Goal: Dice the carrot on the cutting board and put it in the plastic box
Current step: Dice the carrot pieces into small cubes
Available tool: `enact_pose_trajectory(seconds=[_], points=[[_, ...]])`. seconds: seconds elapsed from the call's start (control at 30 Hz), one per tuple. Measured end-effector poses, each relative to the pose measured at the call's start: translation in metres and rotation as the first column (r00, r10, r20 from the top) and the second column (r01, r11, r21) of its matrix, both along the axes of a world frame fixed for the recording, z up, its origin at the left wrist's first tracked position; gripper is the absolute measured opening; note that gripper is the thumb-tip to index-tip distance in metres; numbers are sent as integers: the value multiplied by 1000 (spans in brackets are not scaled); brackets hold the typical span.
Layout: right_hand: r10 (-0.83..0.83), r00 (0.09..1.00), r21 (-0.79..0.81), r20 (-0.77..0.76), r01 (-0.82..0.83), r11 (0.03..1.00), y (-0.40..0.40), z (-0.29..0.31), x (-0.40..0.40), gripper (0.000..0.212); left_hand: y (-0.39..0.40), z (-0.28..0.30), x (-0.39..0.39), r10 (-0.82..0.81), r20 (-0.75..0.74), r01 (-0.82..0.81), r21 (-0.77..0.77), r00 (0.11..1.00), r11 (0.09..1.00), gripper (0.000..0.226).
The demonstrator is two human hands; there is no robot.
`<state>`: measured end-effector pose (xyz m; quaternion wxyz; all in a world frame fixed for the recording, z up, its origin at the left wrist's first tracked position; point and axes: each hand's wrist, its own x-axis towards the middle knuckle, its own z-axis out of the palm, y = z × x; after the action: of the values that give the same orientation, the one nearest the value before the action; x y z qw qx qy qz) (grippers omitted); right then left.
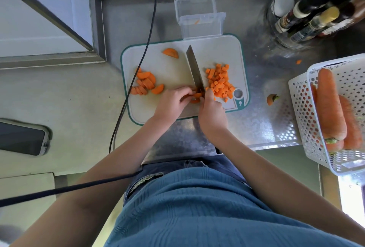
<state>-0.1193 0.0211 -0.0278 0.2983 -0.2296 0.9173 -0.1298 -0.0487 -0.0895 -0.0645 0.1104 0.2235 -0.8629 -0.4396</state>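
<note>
A white cutting board (171, 69) with a teal rim lies on the steel counter. My right hand (212, 114) grips a knife (194, 69), blade pointing away and resting on the board. My left hand (173, 102) pins a small stack of carrot pieces (197, 95) against the blade. A pile of carrot dice (219, 82) lies right of the blade. Half-round carrot slices (145, 84) lie at the left, and one more half-round slice (170, 52) at the far edge. The clear plastic box (201, 25) stands open just beyond the board, one carrot scrap inside.
A white perforated basket (308, 112) with whole carrots hangs over the counter's right edge. A carrot top (272, 99) and a small scrap (298, 61) lie on the counter. Bottles (312, 16) stand at the back right. A phone (21, 138) lies far left; a black cable (138, 65) crosses the board's left side.
</note>
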Motion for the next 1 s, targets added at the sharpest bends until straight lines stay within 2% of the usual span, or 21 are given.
enact_pose_trajectory(seconds=[0.13, 0.3, 0.5, 0.73, 0.83, 1.0], points=[[2, 1000, -63, 17, -1, 998, 0, 2, -7, 16, 1, 1, 0, 31, -26, -30, 24, 999, 999, 12], [-84, 996, -199, 16, 86, 976, 21, 21, -11, 20, 2, -1, 5, 59, -26, -57, 52, 998, 997, 31], [-70, 997, -236, 31, 76, 969, 19, 31, -2, 19, -4, 3, 12, 101, -72, -104, -34, 992, 994, 21], [-47, 999, -185, 18, 49, 981, 8, 22, 8, 22, -3, -3, 5, 92, -42, -92, 2, 995, 996, 15], [-50, 999, -159, 5, 50, 986, 6, 16, 9, 16, -4, -3, 3, 88, -45, -89, -11, 995, 996, 13], [-41, 999, -44, -1, 40, 998, 3, 5, 16, 18, -4, 2, 3, 39, -43, -41, -31, 998, 999, 11]])
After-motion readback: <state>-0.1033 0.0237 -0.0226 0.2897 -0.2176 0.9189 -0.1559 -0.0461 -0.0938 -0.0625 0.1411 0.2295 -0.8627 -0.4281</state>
